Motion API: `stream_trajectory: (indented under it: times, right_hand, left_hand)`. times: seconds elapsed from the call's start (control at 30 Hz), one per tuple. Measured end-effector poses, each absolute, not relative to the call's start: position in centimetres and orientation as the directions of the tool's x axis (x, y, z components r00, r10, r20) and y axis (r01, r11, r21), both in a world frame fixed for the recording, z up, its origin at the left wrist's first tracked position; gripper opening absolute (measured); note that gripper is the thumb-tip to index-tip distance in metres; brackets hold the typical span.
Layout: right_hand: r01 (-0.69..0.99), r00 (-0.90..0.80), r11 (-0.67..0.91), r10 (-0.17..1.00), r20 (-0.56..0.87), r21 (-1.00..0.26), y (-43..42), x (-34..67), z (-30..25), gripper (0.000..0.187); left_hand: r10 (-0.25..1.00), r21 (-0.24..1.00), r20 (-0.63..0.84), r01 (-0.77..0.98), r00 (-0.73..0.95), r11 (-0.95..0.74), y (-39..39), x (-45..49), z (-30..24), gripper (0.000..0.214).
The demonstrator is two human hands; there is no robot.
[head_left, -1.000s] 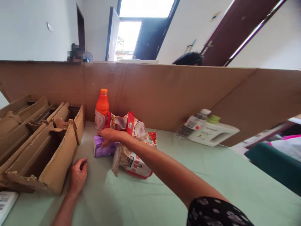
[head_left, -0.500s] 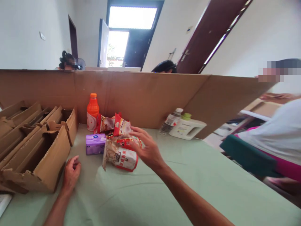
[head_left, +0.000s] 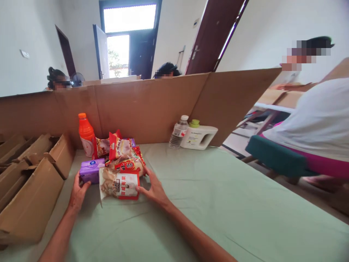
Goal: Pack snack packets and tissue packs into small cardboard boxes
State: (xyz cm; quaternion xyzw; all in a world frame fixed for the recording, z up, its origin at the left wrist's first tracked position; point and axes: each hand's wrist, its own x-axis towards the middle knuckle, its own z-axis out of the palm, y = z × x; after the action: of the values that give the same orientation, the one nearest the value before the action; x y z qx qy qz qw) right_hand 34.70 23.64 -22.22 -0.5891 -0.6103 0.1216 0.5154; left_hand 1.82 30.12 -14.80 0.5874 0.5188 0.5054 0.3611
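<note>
My left hand [head_left: 77, 193] rests at the left end of a purple tissue pack [head_left: 92, 170], fingers along its side and thumb at its front lower edge, apart from each other. My right hand [head_left: 153, 187] is open at the right end of a clear-and-white snack bag [head_left: 120, 183], its thumb touching the bag's edge. Against that bag lies a red snack bag [head_left: 128, 165], partly covered. Behind them are more red-and-white snack bags [head_left: 120, 147] and an upright orange drink bottle [head_left: 86, 134].
Open cardboard boxes [head_left: 29, 198] stand at the left. A cardboard partition [head_left: 152, 109] runs behind the green-covered table [head_left: 191, 203]. A clear water bottle [head_left: 178, 134] and a white jug [head_left: 200, 137] with a green cap stand near it. Another person [head_left: 319, 120] is at the right.
My left hand has moved forward to the tissue pack. My right hand has lowered from above the snack bags to their right end. The view has turned to the right.
</note>
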Motion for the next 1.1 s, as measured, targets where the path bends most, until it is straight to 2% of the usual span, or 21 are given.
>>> stream_trajectory:
  times: [0.2, 0.37, 0.5, 0.6, 0.67, 0.7, 0.77, 0.83, 0.87, 0.97, 1.03, 1.1]
  right_hand:
    - [0.646, 0.34, 0.175, 0.806, 0.485, -0.743, 22.5, 35.7, -23.2, 0.095]
    - [0.662, 0.37, 0.164, 0.777, 0.509, -0.731, 22.0, 35.1, -22.9, 0.095]
    - [0.625, 0.367, 0.199, 0.779, 0.509, -0.755, 21.6, 35.2, -22.9, 0.083]
    - [0.56, 0.372, 0.24, 0.783, 0.499, -0.793, 21.1, 35.5, -23.1, 0.071]
    - [0.532, 0.379, 0.242, 0.789, 0.483, -0.811, 21.0, 35.7, -23.4, 0.066]
    - [0.527, 0.379, 0.24, 0.792, 0.479, -0.815, 21.0, 35.8, -23.5, 0.065]
    - [0.528, 0.376, 0.239, 0.794, 0.477, -0.815, 21.1, 35.9, -23.7, 0.067]
    - [0.529, 0.37, 0.241, 0.797, 0.477, -0.814, 21.3, 35.9, -23.7, 0.069]
    - [0.524, 0.369, 0.241, 0.801, 0.472, -0.817, 21.3, 35.9, -23.6, 0.069]
    - [0.491, 0.38, 0.243, 0.805, 0.456, -0.837, 21.4, 35.8, -23.5, 0.068]
    - [0.467, 0.409, 0.236, 0.797, 0.445, -0.852, 21.5, 35.8, -23.5, 0.068]
    - [0.449, 0.436, 0.228, 0.788, 0.435, -0.864, 21.7, 35.7, -23.6, 0.066]
  left_hand:
    - [0.975, 0.942, 0.22, 0.262, -0.004, -0.211, 30.1, 4.9, -15.0, 0.069]
    - [0.976, 0.929, 0.219, 0.302, 0.018, -0.214, 30.2, 5.8, -15.7, 0.065]
    - [0.968, 0.893, 0.248, 0.395, -0.029, -0.216, 27.4, 4.9, -16.1, 0.062]
    - [0.942, 0.834, 0.326, 0.494, -0.084, -0.245, 22.9, 3.2, -14.5, 0.061]
    - [0.896, 0.751, 0.436, 0.584, -0.087, -0.309, 19.9, 1.6, -11.8, 0.058]
    - [0.851, 0.671, 0.519, 0.654, -0.077, -0.351, 18.7, 0.6, -10.1, 0.056]
    - [0.716, 0.418, 0.698, 0.825, -0.024, -0.38, 17.0, -1.7, -6.5, 0.052]
    - [0.623, 0.199, 0.782, 0.941, 0.016, -0.273, 16.6, -4.3, -3.5, 0.051]
    - [0.63, 0.15, 0.776, 0.97, 0.003, -0.19, 16.7, -5.6, -2.5, 0.051]
    - [0.745, 0.116, 0.662, 0.993, -0.082, 0.007, 18.0, -8.8, -1.3, 0.046]
    - [0.797, 0.12, 0.596, 0.992, -0.103, 0.039, 18.4, -10.0, -1.3, 0.04]
    - [0.818, 0.125, 0.571, 0.992, -0.072, 0.001, 17.9, -10.5, -1.1, 0.032]
